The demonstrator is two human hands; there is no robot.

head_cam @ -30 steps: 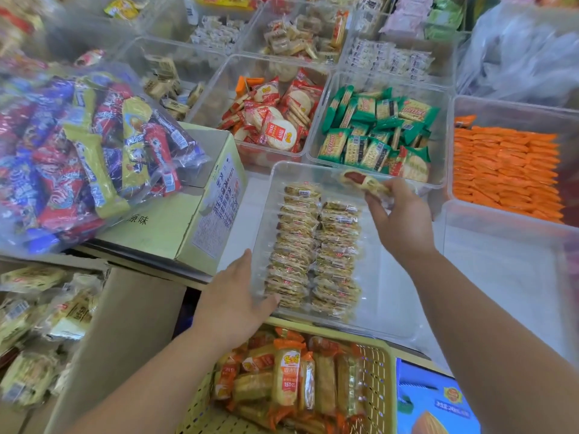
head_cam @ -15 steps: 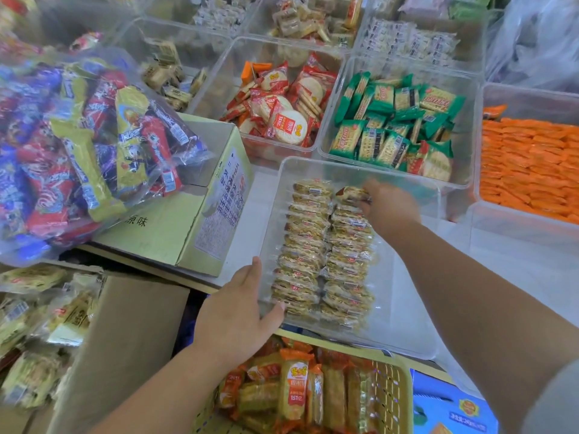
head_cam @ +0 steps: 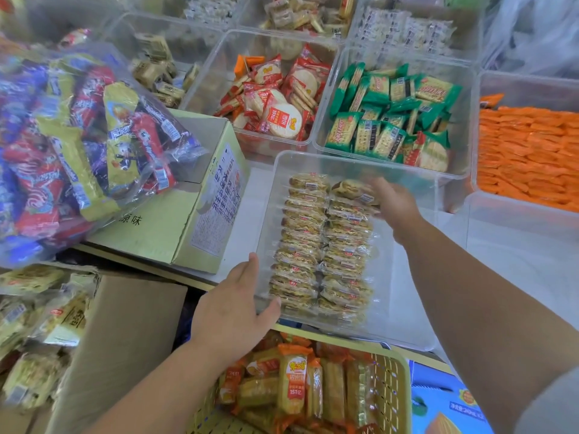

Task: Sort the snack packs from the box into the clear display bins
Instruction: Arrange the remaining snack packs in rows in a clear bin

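A clear display bin holds two neat rows of clear-wrapped brown snack packs. My right hand reaches into the bin's far end and pinches one snack pack at the top of the right row. My left hand rests against the bin's near left corner, fingers along the side wall and thumb across the front wall. The open cardboard box at lower left contains more of the same packs.
A green carton carrying a big bag of mixed snacks stands left of the bin. Behind are bins of red rice crackers, green crackers and orange packs. A yellow basket sits below.
My right hand has come down from above the bin's far rim to the far end of the right row, carrying the pack. My left hand stays at the bin's near corner.
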